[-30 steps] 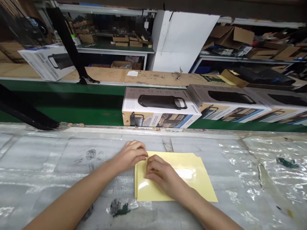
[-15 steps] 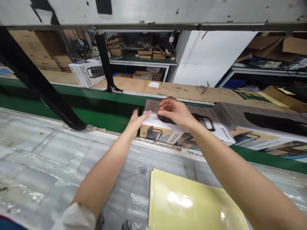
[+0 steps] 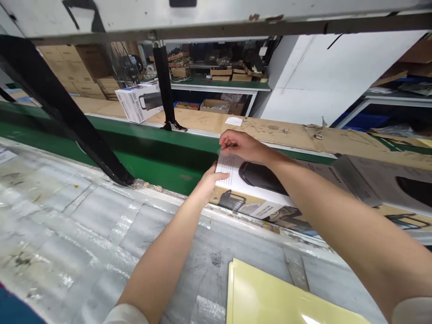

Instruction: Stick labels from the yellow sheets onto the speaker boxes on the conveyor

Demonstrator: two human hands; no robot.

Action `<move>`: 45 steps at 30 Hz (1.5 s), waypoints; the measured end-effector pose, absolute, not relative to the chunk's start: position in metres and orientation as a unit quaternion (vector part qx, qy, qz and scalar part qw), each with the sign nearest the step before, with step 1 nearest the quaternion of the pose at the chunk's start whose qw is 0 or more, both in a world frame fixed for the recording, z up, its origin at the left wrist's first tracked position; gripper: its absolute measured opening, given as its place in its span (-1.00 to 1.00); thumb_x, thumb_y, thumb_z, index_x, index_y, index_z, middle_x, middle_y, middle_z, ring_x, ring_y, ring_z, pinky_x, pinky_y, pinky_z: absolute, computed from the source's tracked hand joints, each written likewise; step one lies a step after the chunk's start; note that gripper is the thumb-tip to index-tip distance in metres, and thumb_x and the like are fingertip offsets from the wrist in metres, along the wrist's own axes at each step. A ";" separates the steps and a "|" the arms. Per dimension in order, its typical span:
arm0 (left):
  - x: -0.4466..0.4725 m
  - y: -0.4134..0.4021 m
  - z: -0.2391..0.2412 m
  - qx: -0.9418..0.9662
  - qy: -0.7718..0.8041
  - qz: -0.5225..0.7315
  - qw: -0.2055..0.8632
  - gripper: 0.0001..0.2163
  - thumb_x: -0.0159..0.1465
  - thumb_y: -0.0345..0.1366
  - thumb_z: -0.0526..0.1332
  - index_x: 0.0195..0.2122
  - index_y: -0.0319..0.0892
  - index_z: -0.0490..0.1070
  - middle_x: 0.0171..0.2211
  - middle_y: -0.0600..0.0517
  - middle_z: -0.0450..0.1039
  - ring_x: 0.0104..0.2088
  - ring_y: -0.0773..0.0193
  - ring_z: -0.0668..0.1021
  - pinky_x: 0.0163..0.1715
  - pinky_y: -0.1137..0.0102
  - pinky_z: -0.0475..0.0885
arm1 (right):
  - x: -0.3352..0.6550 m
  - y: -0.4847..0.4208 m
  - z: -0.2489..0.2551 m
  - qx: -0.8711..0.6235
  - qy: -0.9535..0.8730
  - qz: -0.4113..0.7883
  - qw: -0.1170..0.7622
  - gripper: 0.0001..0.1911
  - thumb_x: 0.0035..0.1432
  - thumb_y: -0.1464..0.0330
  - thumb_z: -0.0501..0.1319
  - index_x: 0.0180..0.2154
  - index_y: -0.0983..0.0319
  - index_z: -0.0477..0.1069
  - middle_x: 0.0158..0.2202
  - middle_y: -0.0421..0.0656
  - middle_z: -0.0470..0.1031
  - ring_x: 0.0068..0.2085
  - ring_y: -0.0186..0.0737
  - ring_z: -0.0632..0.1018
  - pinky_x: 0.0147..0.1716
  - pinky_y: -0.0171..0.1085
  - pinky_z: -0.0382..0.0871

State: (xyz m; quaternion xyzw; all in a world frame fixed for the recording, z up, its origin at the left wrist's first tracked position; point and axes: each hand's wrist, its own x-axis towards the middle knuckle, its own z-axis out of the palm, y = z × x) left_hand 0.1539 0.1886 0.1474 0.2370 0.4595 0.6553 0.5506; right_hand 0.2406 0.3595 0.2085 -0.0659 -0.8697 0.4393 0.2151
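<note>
While the fingers (image 3: 227, 145) of the right hand (image 3: 241, 146) pinch together at the far left corner of the white printed speaker carton (image 3: 259, 191), the left hand (image 3: 211, 180) lies flat, fingers extended, on its near left edge. The carton lies on the green conveyor belt (image 3: 151, 157), at twelve o'clock from the glossy yellow sheets (image 3: 270, 297) on the plastic-covered table (image 3: 84, 225). Its long axis runs from nine towards three o'clock. Judging by that light corner grip, the carton could twist or slide.
</note>
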 end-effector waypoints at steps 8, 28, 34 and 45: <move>0.149 0.186 0.148 0.241 0.442 0.665 0.552 -0.35 -0.12 -0.32 0.43 0.09 -0.14 0.51 -0.01 -0.05 0.63 0.03 -0.02 0.61 0.01 0.29 0.42 | 0.233 0.348 0.236 -0.053 -0.897 0.435 0.060 -0.76 0.03 0.25 0.37 -0.26 0.16 0.42 -0.34 -0.23 0.52 -0.32 -0.21 0.51 -0.26 -0.20 0.39; 0.135 0.182 0.149 0.229 0.445 0.664 0.556 -0.40 -0.10 -0.35 0.43 0.05 -0.15 0.52 -0.18 -0.01 0.65 -0.15 0.05 0.65 -0.10 0.30 0.44 | 0.217 0.353 0.188 -0.120 -0.913 0.313 0.232 -0.75 0.08 0.42 0.23 -0.16 0.18 0.50 -0.16 -0.08 0.59 -0.23 -0.11 0.57 -0.16 -0.09 0.47; 0.133 0.184 0.146 0.213 0.464 0.673 0.535 -0.42 -0.14 -0.35 0.44 -0.02 -0.19 0.47 -0.32 0.02 0.61 -0.28 0.10 0.64 -0.23 0.34 0.43 | 0.238 0.337 0.186 0.047 -0.966 0.150 0.203 -0.62 0.30 0.47 0.07 -0.02 0.16 0.61 0.06 -0.01 0.61 0.12 0.03 0.51 0.11 0.03 0.38; 0.125 0.186 0.156 0.231 0.498 0.683 0.482 -0.17 -0.12 -0.40 0.42 0.27 -0.09 0.34 0.03 -0.02 0.60 -0.05 0.06 0.66 -0.04 0.30 0.52 | 0.248 0.319 0.201 -0.205 -0.954 0.136 0.170 -0.29 0.18 0.63 0.10 0.32 0.12 0.36 0.40 -0.04 0.30 0.40 0.09 0.30 0.31 0.07 0.28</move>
